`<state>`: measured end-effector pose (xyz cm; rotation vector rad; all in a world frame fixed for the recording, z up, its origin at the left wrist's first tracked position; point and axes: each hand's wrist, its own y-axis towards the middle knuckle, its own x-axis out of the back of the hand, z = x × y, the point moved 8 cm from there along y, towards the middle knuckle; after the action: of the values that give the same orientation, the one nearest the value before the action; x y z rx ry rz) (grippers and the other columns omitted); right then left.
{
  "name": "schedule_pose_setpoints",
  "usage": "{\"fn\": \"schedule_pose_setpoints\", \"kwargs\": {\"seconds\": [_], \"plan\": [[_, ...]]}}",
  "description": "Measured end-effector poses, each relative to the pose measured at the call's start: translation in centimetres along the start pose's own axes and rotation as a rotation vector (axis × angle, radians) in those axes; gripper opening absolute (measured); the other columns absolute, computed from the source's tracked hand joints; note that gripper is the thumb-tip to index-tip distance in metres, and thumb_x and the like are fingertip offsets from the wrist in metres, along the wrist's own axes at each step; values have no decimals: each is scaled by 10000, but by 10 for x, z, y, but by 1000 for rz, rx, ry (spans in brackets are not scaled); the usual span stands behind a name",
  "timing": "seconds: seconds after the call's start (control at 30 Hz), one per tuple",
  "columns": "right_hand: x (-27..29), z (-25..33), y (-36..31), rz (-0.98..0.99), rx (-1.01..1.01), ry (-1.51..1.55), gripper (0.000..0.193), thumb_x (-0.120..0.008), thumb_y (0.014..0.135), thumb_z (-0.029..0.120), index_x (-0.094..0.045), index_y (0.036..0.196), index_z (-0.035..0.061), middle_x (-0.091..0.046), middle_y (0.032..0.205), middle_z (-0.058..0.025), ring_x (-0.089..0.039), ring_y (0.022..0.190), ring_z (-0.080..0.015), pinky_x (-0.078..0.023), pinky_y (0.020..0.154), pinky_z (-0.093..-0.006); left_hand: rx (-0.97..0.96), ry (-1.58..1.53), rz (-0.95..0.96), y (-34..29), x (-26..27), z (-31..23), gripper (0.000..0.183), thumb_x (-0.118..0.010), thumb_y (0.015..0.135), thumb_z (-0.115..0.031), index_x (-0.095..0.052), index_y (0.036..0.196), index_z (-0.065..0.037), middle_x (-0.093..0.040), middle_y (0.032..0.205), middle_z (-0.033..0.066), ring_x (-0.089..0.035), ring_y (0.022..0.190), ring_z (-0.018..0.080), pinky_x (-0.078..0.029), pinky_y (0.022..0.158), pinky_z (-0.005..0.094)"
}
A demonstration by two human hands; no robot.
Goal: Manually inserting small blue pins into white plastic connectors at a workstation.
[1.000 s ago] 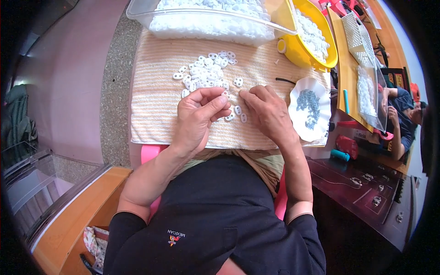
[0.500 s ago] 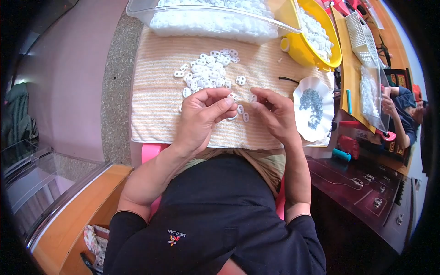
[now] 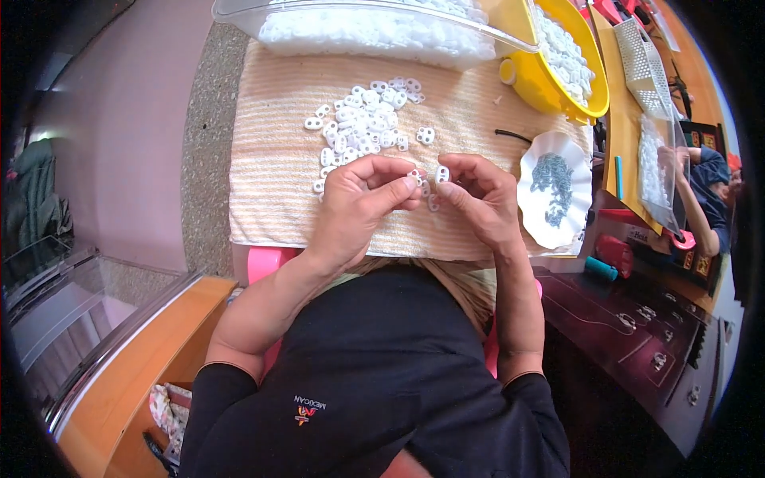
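Pinched between thumb and fingers of my left hand (image 3: 358, 203) is a small white two-hole plastic piece (image 3: 415, 177), partly covered by the fingertips. My right hand (image 3: 484, 205) grips another white two-hole piece (image 3: 442, 173) upright by its edge. The two pieces are close together, with a narrow gap between them. Beyond my left hand lies a loose pile of similar white pieces (image 3: 362, 119) on a striped towel (image 3: 275, 187). A small cluster of them (image 3: 425, 135) sits apart from the pile, and a few more lie partly hidden below my fingertips.
A white fluted dish (image 3: 580, 179) of small grey parts stands at the right, near a thin black rod (image 3: 512, 135). Farther back are a clear bin (image 3: 382, 49) and a yellow basin (image 3: 562, 102), both full of white pieces. Another person (image 3: 701, 187) works at the far right.
My hands have come closer together, and the piece in my right hand now shows its holes. The whole view has shifted slightly. The pile looks the same.
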<state>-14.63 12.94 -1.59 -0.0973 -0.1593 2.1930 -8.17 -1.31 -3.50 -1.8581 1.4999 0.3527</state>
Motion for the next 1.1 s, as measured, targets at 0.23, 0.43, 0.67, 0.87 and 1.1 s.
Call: {"fn": "schedule_pose_setpoints", "kwargs": {"seconds": [0.23, 0.43, 0.67, 0.87, 1.1], "plan": [[-2, 0, 0, 15, -25, 96, 278, -661, 861, 22, -613, 1130, -30, -632, 862, -17, -583, 764, -65, -474, 686, -208, 0, 31, 32, -1, -4, 1, 169, -644, 862, -33, -629, 1016, 35, -677, 887, 93, -638, 780, 119, -531, 728, 251], [-6, -3, -2, 24, -45, 135, 275, -664, 861, 28, -623, 1128, -27, -640, 894, -10, -577, 799, -59, -469, 709, -200, 13, 48, 13, -3, -4, 1, 171, -638, 856, -18, -626, 1016, 42, -680, 898, 102, -641, 787, 121, -529, 725, 247], [-5, 0, -3, 22, -39, 147, 286, -668, 861, 37, -626, 1138, -22, -644, 920, -11, -575, 828, -58, -469, 736, -206, 23, 53, 53, -2, -6, 1, 164, -632, 871, -27, -612, 1024, 26, -674, 941, 110, -630, 802, 120, -532, 730, 252], [-4, 0, -3, 33, -38, 107, 293, -672, 858, 37, -630, 1144, -14, -640, 927, -6, -572, 837, -59, -465, 745, -205, 29, 67, 63, -2, -7, 1, 164, -636, 861, -21, -614, 1016, 30, -677, 935, 112, -627, 792, 120, -532, 723, 257], [-5, 5, -3, 33, -5, 112, 292, -671, 852, 30, -636, 1139, -13, -628, 913, -12, -558, 815, -60, -450, 725, -201, 25, 71, 75, -3, -8, 1, 167, -634, 859, -18, -618, 1017, 33, -670, 907, 97, -620, 779, 115, -531, 715, 261]]}}
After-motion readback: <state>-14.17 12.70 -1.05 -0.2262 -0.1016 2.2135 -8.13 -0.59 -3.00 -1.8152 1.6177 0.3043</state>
